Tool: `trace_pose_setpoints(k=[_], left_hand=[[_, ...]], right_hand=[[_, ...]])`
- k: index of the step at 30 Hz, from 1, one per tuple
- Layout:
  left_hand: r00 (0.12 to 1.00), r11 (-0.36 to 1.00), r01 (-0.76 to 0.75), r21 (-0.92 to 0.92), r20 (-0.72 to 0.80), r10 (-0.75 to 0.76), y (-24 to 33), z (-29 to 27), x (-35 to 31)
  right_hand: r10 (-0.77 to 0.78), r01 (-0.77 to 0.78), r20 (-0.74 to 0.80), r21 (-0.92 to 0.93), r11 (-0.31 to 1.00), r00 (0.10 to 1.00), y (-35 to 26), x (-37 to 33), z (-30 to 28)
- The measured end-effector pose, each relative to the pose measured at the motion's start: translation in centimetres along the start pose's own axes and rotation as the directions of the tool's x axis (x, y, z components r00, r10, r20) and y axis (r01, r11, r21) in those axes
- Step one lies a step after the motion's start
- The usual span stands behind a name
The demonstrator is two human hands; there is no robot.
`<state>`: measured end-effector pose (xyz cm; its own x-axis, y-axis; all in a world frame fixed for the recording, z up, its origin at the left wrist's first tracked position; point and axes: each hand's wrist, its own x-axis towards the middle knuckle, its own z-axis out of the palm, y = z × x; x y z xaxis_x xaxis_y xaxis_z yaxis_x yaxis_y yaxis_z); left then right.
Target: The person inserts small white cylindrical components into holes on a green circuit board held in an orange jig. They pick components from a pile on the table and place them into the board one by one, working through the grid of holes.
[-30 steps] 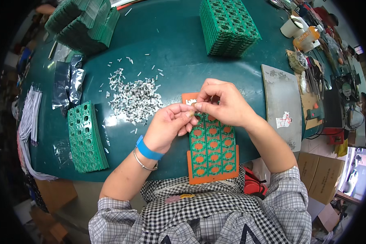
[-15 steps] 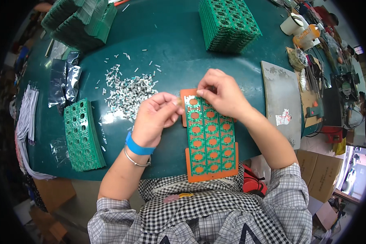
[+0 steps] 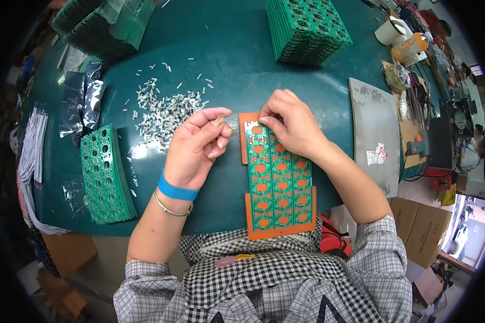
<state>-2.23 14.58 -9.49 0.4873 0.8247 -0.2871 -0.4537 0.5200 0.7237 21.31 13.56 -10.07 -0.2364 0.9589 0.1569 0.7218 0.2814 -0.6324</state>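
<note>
A green circuit board panel (image 3: 271,177), with rows of oval cutouts, lies on an orange backing plate (image 3: 254,233) near the table's front edge. My right hand (image 3: 295,126) rests at the panel's far end, thumb and fingertips pinched together; whatever is between them is hidden. Left of the panel, my left hand (image 3: 195,141) is raised palm up, index finger stretched out and the other fingers loosely curled. Something yellowish sits at its thumb tip, too small to make out. Beyond that hand spreads a heap of small white parts (image 3: 164,116).
Panel stacks stand at the front left (image 3: 105,175), far left (image 3: 105,27) and far right (image 3: 307,29). Silver-black bags (image 3: 81,102) and white cable bundles (image 3: 33,148) lie left. A grey metal plate (image 3: 373,129), a bottle (image 3: 409,48) and tools are at right.
My left hand has drawn back left from the panel's edge, its pinch loosened and index finger straightened. The right hand stays at the panel's far end. The view has shifted slightly.
</note>
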Motion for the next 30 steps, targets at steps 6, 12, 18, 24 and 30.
trace_pose_setpoints(k=[6, 12, 18, 24, 30], left_hand=[[1.0, 0.999, 0.013, -0.03, 0.007, -0.013, -0.3, 0.0, 0.1], [1.0, 0.999, 0.02, -0.038, 0.01, -0.02, -0.4, 0.0, 0.1], [0.999, 1.0, 0.02, 0.001, -0.025, -0.02, -0.7, 0.5, 0.3], [1.0, 0.999, 0.029, 0.037, -0.011, -0.029, -1.1, 0.0, 0.2], [0.998, 0.997, 0.061, 0.037, -0.035, -0.059, -1.1, 0.4, 0.1]], right_hand=[[-0.043, 0.043, -0.017, -0.005, 0.999, 0.999, 0.2, 0.0, 0.0], [-0.094, 0.094, -0.048, -0.006, 0.996, 0.994, 0.5, 0.0, 0.2], [-0.083, 0.074, -0.084, -0.11, 0.991, 0.993, -0.2, 0.0, 1.0], [-0.229, 0.219, -0.043, -0.17, 0.961, 0.973, -0.2, 0.2, 0.5], [-0.172, 0.163, -0.061, -0.138, 0.977, 0.983, -0.2, 0.0, 0.6]])
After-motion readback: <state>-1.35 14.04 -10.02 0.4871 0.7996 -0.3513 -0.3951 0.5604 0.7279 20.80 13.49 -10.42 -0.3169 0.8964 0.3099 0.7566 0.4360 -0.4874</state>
